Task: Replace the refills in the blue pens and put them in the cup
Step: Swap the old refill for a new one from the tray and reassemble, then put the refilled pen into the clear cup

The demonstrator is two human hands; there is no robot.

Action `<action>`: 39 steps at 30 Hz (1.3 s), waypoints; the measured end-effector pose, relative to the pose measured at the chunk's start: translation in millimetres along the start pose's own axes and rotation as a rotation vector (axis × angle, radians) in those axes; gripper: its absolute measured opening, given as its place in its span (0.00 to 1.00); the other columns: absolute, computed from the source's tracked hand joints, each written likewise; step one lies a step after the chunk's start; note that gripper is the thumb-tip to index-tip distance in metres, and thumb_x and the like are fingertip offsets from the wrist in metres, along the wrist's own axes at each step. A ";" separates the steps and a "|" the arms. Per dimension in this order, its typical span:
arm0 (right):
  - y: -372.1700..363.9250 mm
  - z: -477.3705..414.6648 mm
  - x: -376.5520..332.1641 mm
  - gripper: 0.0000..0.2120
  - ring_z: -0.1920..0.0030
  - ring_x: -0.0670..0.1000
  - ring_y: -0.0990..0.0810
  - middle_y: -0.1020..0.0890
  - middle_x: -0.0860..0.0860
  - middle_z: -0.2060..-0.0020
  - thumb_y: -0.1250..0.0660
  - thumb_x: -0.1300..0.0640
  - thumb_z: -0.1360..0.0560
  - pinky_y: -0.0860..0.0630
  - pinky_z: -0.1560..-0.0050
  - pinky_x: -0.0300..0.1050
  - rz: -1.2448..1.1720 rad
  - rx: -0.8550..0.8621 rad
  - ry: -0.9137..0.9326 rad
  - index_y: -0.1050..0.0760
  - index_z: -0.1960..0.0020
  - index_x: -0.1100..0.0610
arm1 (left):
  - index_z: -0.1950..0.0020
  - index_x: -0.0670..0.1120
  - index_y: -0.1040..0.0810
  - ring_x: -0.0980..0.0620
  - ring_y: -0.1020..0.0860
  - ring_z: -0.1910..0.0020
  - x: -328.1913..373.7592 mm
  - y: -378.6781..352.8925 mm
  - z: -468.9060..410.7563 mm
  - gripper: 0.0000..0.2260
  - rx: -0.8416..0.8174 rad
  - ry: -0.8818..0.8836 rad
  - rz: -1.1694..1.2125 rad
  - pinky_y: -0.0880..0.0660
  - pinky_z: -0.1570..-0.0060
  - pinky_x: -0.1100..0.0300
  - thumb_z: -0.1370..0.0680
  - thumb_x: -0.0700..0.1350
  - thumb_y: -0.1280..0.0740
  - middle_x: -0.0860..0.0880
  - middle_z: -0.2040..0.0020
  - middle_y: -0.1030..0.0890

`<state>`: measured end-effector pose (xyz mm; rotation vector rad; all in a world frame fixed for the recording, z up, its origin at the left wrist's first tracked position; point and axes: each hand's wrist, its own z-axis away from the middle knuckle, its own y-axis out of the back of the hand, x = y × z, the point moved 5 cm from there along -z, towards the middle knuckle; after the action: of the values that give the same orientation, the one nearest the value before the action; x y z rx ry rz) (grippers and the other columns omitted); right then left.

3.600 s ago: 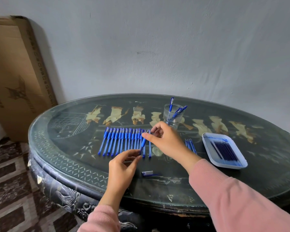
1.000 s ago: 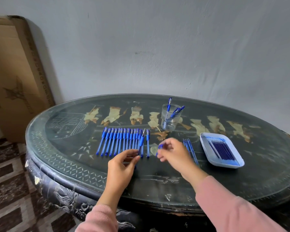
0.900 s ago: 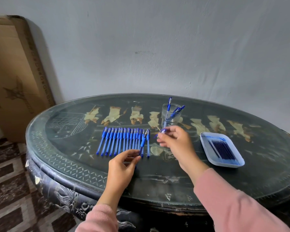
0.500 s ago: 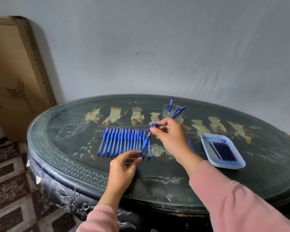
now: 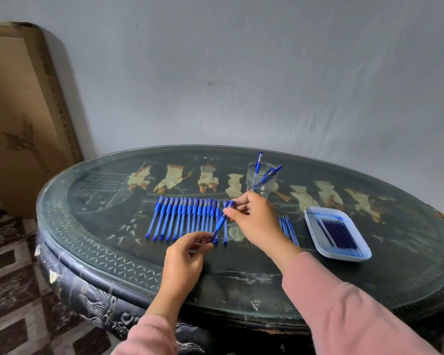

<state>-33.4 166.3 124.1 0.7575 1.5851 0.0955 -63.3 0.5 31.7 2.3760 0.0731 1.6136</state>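
One blue pen (image 5: 220, 222) is held tilted just above the table between both hands. My left hand (image 5: 183, 260) pinches its lower end, and my right hand (image 5: 254, 219) pinches the cap end near the top. A row of several blue pens (image 5: 185, 217) lies side by side on the table behind my left hand. A clear cup (image 5: 261, 179) with three blue pens in it stands behind my right hand. A white tray (image 5: 344, 253) with several dark refills sits at the right.
A few loose refills (image 5: 287, 228) lie between my right wrist and the tray. The round dark table (image 5: 113, 254) has a glass top with inlaid figures. A large cardboard box (image 5: 21, 119) leans on the wall at the left.
My right hand picked up a cap from the table, carried it to the pen held by my left hand and now holds it at the pen's top end. The left hand stayed put.
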 end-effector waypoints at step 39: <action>124.4 -77.2 -20.7 0.08 0.59 0.56 0.20 0.18 0.52 0.59 0.31 0.58 0.23 0.28 0.61 0.44 0.213 0.652 0.271 0.29 0.49 0.59 | 0.60 0.48 0.16 0.62 0.23 0.58 7.2 -5.7 3.5 0.07 -0.013 -0.117 -0.313 0.27 0.55 0.68 0.25 0.50 0.28 0.60 0.64 0.20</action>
<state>-53.9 280.5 216.0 1.4702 1.8049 -0.1828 -56.7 6.7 35.6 2.3050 0.3892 1.3245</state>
